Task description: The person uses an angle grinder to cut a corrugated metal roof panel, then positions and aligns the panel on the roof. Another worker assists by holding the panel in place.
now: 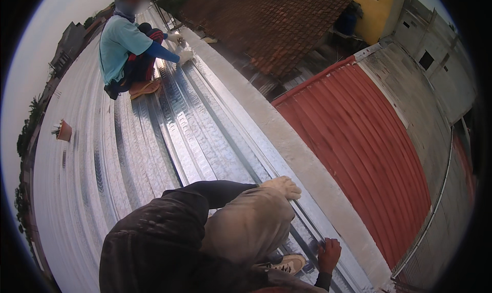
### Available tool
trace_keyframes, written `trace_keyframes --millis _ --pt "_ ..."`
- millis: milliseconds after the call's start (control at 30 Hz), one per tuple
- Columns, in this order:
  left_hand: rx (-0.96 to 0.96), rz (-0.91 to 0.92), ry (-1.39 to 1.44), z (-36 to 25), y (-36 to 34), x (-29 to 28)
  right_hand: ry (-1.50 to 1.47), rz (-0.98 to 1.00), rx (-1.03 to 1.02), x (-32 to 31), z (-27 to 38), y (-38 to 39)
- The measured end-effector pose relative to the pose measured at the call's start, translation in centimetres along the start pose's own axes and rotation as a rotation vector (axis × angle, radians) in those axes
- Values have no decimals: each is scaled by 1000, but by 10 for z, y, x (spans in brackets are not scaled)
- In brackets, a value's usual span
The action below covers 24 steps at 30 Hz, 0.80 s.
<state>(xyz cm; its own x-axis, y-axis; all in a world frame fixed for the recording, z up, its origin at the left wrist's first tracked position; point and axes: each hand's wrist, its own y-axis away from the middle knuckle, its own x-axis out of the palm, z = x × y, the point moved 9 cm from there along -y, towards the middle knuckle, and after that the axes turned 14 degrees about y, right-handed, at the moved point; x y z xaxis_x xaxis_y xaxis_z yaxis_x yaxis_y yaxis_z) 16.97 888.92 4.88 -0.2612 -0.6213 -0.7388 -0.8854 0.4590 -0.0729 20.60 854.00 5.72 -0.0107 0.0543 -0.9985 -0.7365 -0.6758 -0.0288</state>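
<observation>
I crouch on a shiny corrugated metal roof sheet [154,154]. My left hand [282,186], in a pale glove, reaches across my bent knee in beige trousers [248,224] and rests flat on a rib of the sheet near its right edge. My right hand [329,252], in a red glove, is lower down by the same edge with its fingers curled. Whether it grips the sheet or something small is unclear. My shoe [289,264] stands on the sheet beside it.
A concrete ledge [292,139] borders the sheet's right edge, with a drop beyond to a red corrugated roof [369,149] and a tiled roof [271,21]. Another person [125,47] crouches farther up, white-gloved hands [182,52] on the sheet. A small orange container [64,131] sits left.
</observation>
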Motion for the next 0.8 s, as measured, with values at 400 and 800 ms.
trace_keyframes --millis 400,800 --pt "-33 -92 -280 -3 -6 -15 54 66 -89 -28 -8 -17" --pt "-26 12 -405 -6 -17 -36 43 29 -65 -38 4 -22"
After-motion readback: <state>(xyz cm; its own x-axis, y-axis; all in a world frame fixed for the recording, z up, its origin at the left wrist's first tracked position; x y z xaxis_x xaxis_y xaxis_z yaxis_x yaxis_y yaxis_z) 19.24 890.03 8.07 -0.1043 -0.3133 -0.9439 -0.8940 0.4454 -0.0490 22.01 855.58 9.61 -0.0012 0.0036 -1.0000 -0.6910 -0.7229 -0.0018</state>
